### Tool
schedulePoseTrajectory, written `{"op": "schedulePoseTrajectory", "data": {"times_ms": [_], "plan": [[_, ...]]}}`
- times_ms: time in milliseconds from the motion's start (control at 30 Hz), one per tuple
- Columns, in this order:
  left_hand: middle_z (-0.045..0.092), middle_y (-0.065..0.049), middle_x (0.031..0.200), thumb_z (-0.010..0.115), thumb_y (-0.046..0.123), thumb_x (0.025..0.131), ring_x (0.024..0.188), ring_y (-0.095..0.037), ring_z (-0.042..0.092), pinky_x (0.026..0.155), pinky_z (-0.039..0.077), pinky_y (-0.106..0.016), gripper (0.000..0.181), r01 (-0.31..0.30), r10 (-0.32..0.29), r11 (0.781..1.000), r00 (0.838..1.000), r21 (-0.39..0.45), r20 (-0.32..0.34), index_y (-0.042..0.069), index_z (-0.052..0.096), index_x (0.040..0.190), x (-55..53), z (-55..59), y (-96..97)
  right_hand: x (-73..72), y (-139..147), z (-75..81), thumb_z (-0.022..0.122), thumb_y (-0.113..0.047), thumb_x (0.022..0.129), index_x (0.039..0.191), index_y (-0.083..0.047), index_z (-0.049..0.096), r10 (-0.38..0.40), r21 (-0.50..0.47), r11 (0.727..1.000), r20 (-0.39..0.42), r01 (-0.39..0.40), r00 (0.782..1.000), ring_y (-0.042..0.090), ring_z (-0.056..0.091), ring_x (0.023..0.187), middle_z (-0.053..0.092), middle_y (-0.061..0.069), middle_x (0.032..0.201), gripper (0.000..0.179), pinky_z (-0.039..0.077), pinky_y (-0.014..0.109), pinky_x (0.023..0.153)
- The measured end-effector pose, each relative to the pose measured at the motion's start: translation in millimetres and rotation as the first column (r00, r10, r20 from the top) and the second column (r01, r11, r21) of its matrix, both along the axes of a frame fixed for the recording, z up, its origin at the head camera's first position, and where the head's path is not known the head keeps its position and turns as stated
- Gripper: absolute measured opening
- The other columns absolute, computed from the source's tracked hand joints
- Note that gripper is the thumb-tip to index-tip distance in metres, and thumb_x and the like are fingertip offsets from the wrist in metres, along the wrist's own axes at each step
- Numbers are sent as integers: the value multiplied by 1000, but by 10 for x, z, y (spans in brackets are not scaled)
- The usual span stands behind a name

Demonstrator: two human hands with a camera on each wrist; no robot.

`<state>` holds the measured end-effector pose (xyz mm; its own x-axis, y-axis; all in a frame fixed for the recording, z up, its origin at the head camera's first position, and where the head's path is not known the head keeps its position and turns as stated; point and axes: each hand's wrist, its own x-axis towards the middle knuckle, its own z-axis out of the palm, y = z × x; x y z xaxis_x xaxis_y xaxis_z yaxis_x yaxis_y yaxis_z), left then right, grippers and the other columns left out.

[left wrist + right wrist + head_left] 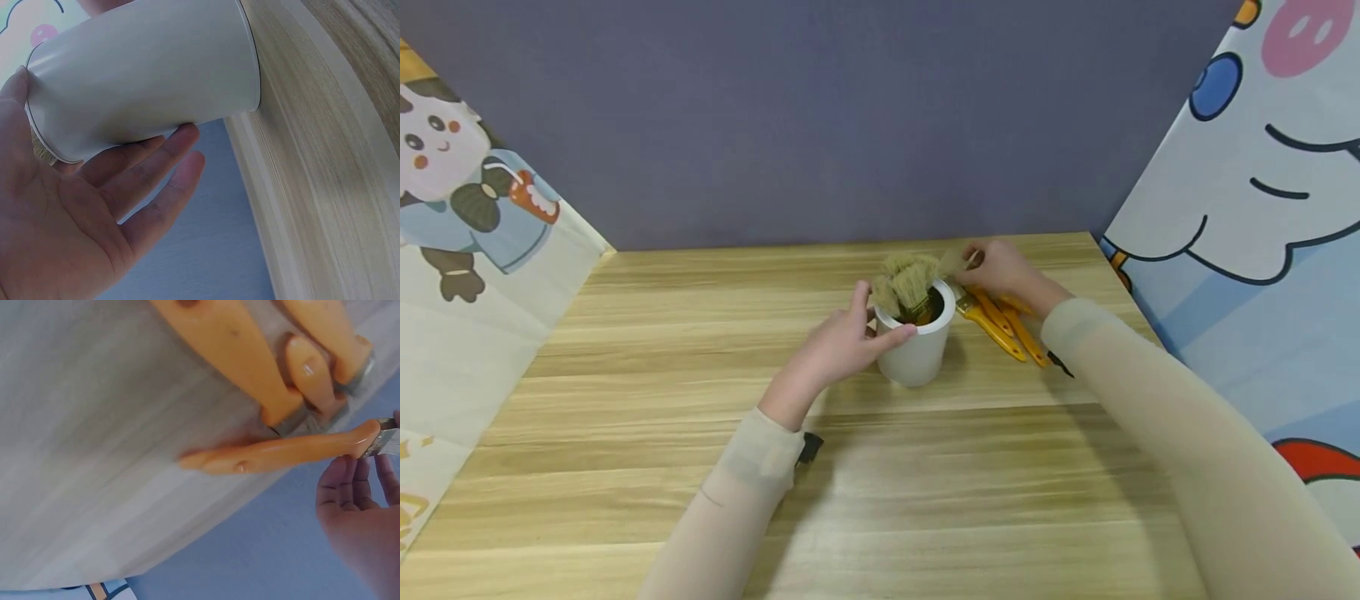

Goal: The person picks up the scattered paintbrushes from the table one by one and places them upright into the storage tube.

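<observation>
A white cylindrical cup (913,358) stands upright on the wooden table, with several paintbrushes (912,282) in it, pale bristles up. My left hand (838,346) holds the cup from its left side, thumb at the rim; in the left wrist view its fingertips touch the cup wall (150,69). Just right of the cup, my right hand (1006,267) pinches another paintbrush near its metal ferrule. That paintbrush's orange handle (269,455) stretches out over the table in the right wrist view. Beneath and beside the right hand lie more orange-handled paintbrushes (994,332).
The wooden table (662,400) ends at a dark grey-blue wall (850,125) behind the cup. Panels with cartoon pictures border it on the left (467,350) and right (1210,333). A small black item (1059,363) shows beside the right sleeve.
</observation>
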<state>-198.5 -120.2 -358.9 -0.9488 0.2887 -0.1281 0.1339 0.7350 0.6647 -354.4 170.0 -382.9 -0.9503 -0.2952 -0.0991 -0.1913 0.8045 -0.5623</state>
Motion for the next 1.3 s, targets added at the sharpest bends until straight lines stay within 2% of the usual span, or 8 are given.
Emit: {"op": "schedulePoseTrajectory", "data": {"times_ms": [100,167,233,333,400,467,933,1300], "plan": [[56,-26,157,61,79,93,135,-36,66,106,57,-54,102,2,-1,1000,1000,5,0,18,16,162,-5,-7,12,43,19,99,74,-31,100,136,-5,62,-9,-20,1000,12,9,1000,35,64,108,67,21,125,46,57,49,91],[54,-26,157,61,79,94,136,-36,65,107,57,-54,103,3,-3,1000,1000,7,2,18,15,163,-9,-9,19,80,23,179,74,-31,100,135,-5,62,-8,-15,1000,-11,8,1000,36,64,111,68,21,125,45,48,57,112],[54,-25,158,60,79,94,135,-35,66,106,57,-54,103,3,-3,1000,1000,7,4,18,14,163,-13,-10,22,116,23,262,73,-31,100,134,-6,64,-7,-14,1000,-45,7,999,37,64,112,70,21,124,43,43,61,116],[54,-26,158,60,79,94,136,-35,66,106,58,-54,102,3,-3,1000,1000,3,8,18,15,162,-16,-4,22,157,31,384,74,-32,99,131,-7,66,-7,-17,1000,-95,5,995,36,65,107,72,20,120,41,47,58,112],[54,-26,157,60,78,94,136,-36,65,106,57,-54,100,5,-5,1000,1000,2,7,18,17,160,-21,2,24,180,43,480,75,-34,98,131,-8,66,-13,-23,1000,-109,11,994,34,66,105,72,18,120,42,56,52,91],[55,-27,157,60,78,94,136,-37,65,107,57,-55,98,6,-6,1000,1000,4,-2,17,19,159,-29,11,26,206,56,598,75,-36,98,132,-8,65,-20,-38,999,-119,15,993,32,66,105,71,17,120,44,57,47,86],[54,-28,156,62,76,95,140,-37,62,111,54,-56,95,-4,4,1000,1000,24,7,18,20,158,-21,-10,26,764,-84,1386,78,-50,95,135,-17,65,-58,-185,983,-207,20,977,20,62,110,68,2,120,54,48,41,95],[52,-29,158,61,76,95,142,-36,60,112,54,-56,97,-3,3,999,1000,36,14,17,18,159,-1,-2,17,1249,-218,1816,85,-36,92,126,-21,70,-52,-346,935,-334,-71,941,11,69,96,70,-10,108,39,52,21,81]]}}
